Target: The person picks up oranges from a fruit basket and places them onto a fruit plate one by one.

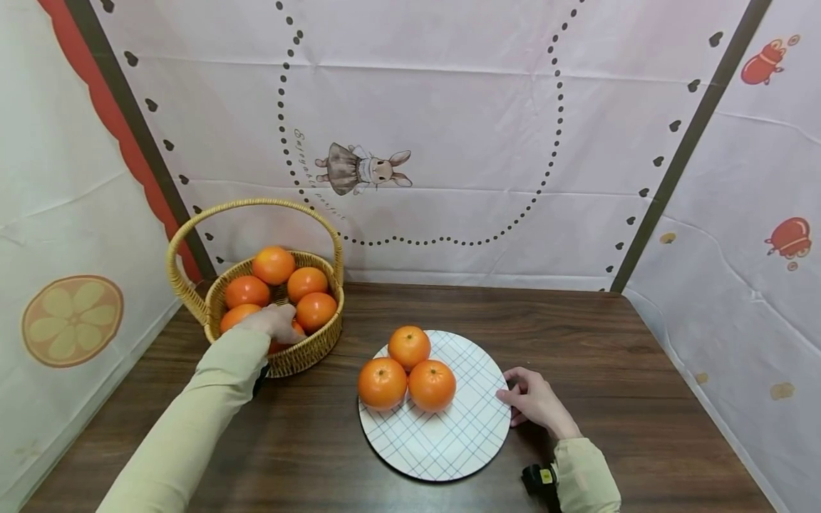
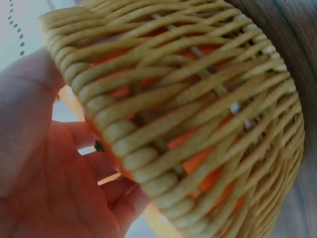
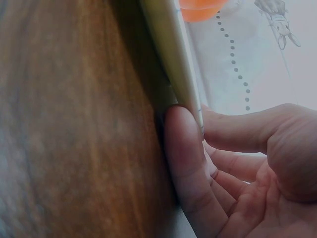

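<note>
My left hand reaches over the front rim of a wicker basket at the left. Its fingers curl round an orange just inside the rim, with a small green stem mark showing; the basket wall hides much of that orange. On the right, my right hand pinches the edge of a round white plate with a blue grid pattern, thumb on top and a finger beneath. Three oranges sit together on the plate's left side.
Several other oranges lie in the basket, whose tall arched handle rises over them. Everything stands on a dark wooden table. Printed cloth walls close off the back and both sides.
</note>
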Demonstrator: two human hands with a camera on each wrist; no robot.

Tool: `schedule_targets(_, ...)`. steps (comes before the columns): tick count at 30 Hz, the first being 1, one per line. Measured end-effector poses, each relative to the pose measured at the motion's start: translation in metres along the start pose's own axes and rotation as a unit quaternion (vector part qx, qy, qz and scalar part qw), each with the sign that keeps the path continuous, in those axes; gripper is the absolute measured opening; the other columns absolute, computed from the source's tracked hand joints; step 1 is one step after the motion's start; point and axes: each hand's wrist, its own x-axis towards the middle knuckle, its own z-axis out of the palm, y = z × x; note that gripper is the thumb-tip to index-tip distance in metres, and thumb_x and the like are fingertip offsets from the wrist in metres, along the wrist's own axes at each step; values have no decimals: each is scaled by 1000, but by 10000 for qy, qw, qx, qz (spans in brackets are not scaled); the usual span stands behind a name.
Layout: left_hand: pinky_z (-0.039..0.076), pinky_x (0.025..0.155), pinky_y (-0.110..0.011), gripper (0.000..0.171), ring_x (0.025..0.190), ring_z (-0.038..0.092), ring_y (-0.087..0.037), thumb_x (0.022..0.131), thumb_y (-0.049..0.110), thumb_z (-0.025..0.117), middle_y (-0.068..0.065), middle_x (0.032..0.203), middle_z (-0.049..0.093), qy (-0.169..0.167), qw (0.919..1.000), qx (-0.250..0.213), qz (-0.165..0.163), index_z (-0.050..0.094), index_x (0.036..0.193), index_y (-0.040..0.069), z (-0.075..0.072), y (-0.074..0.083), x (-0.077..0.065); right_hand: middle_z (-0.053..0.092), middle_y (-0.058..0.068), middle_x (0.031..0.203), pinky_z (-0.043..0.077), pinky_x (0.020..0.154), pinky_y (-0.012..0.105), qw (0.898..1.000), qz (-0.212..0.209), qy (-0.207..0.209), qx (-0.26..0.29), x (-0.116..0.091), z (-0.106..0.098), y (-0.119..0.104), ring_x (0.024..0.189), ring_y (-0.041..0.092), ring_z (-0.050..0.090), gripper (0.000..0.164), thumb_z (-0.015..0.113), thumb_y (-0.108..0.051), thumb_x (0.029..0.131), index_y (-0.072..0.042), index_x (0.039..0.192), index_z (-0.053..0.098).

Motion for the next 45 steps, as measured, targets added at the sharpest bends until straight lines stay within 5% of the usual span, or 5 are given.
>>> schedule_targets(6, 45, 79, -49, 26, 86, 55, -35, 81, 20, 65, -24, 100, 61, 114, 9988, 303, -363, 60, 97, 0, -2, 7, 0, 59, 10, 76, 58, 54, 34, 10000, 42, 43, -10, 1, 0, 1, 57, 18, 61, 31, 67, -6, 94, 3, 122, 57)
schedule_targets(14, 46, 91, -64, 51, 109, 55, -50, 83, 30, 71, -34, 122, 58, 249, 9977, 298, -553, 59, 118, -4, 1, 6, 3, 59, 10, 76, 58, 54, 34, 10000, 46, 34, 1, 1, 1, 0, 57, 18, 61, 31, 67, -5, 94, 4, 122, 57)
schedule_targets(25, 45, 71, -50, 34, 83, 59, -33, 81, 37, 68, -17, 93, 63, 1032, 9942, 208, -241, 58, 93, 7, 6, -5, 2, 59, 10, 76, 58, 55, 34, 9999, 84, 40, -58, 2, 0, 0, 58, 18, 61, 32, 68, -7, 94, 3, 123, 57)
schedule_targets(31, 46, 69, -49, 40, 85, 59, -32, 81, 41, 68, -18, 98, 65, 1285, 9915, -3, -215, 64, 100, 7, 6, -8, 2, 59, 10, 76, 58, 55, 34, 10000, 68, 39, -34, 2, -1, 0, 58, 18, 61, 32, 68, -7, 94, 4, 122, 57)
schedule_targets(45, 47, 75, -68, 59, 98, 57, -58, 86, 48, 65, -27, 125, 59, 2809, 9548, -696, -683, 58, 122, 1, 15, 17, -20, 59, 10, 75, 58, 55, 34, 10000, 42, 11, 0, 0, 0, -1, 58, 18, 61, 31, 67, -5, 94, 4, 122, 57)
